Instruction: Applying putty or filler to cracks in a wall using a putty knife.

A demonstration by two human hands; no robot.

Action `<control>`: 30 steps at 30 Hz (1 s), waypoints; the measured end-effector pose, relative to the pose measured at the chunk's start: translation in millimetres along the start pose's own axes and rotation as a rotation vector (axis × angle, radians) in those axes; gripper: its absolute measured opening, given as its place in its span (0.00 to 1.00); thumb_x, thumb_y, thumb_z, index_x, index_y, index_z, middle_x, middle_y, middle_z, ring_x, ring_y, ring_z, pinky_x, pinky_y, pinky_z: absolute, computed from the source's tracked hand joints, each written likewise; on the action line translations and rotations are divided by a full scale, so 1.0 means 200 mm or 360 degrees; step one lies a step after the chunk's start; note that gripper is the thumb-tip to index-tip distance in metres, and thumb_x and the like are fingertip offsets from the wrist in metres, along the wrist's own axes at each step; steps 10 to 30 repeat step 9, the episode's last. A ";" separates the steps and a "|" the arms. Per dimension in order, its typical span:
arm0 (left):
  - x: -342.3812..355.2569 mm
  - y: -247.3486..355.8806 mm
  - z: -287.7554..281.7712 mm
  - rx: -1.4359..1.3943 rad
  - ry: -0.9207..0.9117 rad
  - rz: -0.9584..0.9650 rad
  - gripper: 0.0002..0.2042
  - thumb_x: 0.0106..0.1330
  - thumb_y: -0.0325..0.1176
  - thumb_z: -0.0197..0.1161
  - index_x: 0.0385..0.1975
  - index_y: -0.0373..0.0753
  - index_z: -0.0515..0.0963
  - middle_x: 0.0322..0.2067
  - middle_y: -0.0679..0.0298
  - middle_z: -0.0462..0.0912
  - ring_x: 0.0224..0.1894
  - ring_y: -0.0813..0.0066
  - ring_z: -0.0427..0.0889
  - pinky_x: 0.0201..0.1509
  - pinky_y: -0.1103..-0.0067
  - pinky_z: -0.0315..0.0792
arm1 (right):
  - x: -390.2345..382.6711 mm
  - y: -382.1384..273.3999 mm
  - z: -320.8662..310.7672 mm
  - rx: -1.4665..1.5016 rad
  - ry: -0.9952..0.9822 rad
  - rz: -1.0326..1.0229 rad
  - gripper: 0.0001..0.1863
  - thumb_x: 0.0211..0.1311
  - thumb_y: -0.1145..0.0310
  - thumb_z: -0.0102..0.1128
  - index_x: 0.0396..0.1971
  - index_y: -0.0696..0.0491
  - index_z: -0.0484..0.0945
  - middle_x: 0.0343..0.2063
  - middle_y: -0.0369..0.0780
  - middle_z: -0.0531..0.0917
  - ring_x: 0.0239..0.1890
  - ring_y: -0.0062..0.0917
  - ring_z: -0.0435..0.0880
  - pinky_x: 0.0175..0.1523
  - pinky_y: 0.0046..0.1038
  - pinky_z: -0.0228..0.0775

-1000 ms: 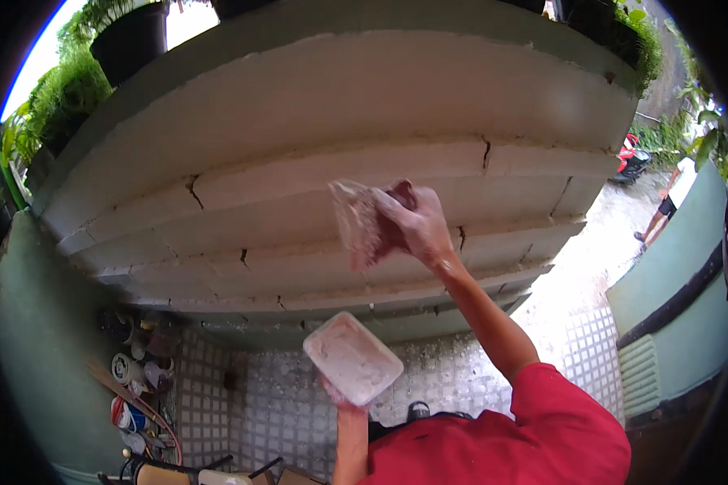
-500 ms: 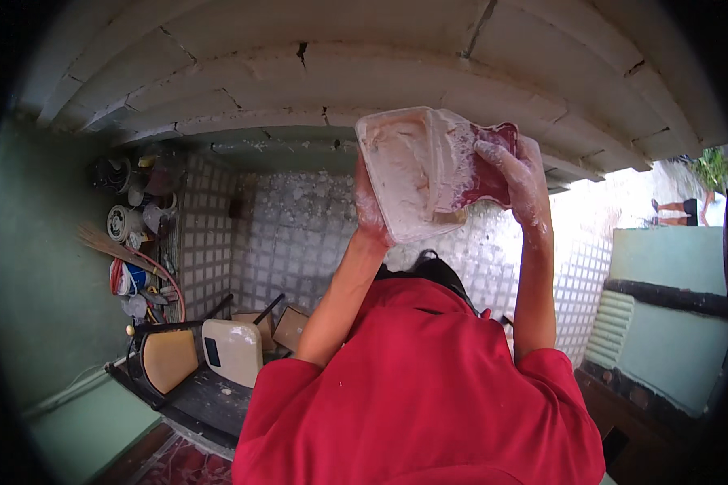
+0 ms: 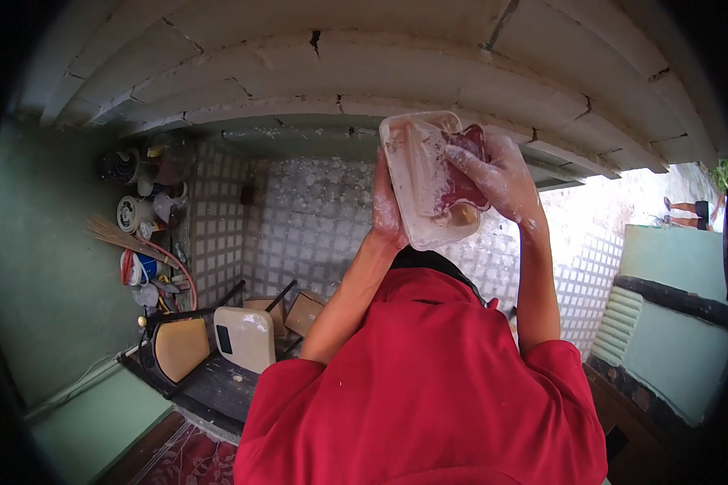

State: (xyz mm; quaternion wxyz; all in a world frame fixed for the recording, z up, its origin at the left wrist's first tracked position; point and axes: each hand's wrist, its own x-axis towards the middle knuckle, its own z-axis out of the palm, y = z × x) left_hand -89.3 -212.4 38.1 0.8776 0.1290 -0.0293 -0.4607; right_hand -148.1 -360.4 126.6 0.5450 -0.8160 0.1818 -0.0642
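A white rectangular plastic tub point(image 3: 441, 235) smeared with pale putty point(image 3: 417, 166) is held up in front of me. My left hand point(image 3: 387, 208) is closed around its left side, its fingers partly hidden behind the tub. In my right hand point(image 3: 507, 184) is a dark red putty spreader point(image 3: 467, 194), gripped between thumb and fingers. The spreader's putty-coated edge lies inside the tub, over its right half. White putty coats both hands, most heavily the right.
Ridged beams point(image 3: 283, 65) cross overhead. Along the left wall are buckets point(image 3: 133, 213), a broom point(image 3: 121, 236) and a hose. Chairs point(image 3: 245, 333) and cardboard boxes point(image 3: 303, 312) stand at the lower left. A person's legs point(image 3: 687, 215) show at the far right.
My right hand has moved left with the spreader, bringing it further over the tub. The tub appears slightly more to the right, and the whole view has shifted a little.
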 end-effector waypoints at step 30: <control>0.06 -0.04 -0.02 0.0150 -0.0009 -0.0052 0.38 0.69 0.66 0.39 0.68 0.42 0.59 0.63 0.56 0.69 0.63 0.59 0.71 0.66 0.63 0.68 | 0.07 0.04 -0.03 -0.0263 -0.0033 -0.0311 0.20 0.60 0.58 0.59 0.43 0.60 0.78 0.35 0.58 0.81 0.40 0.51 0.80 0.48 0.42 0.69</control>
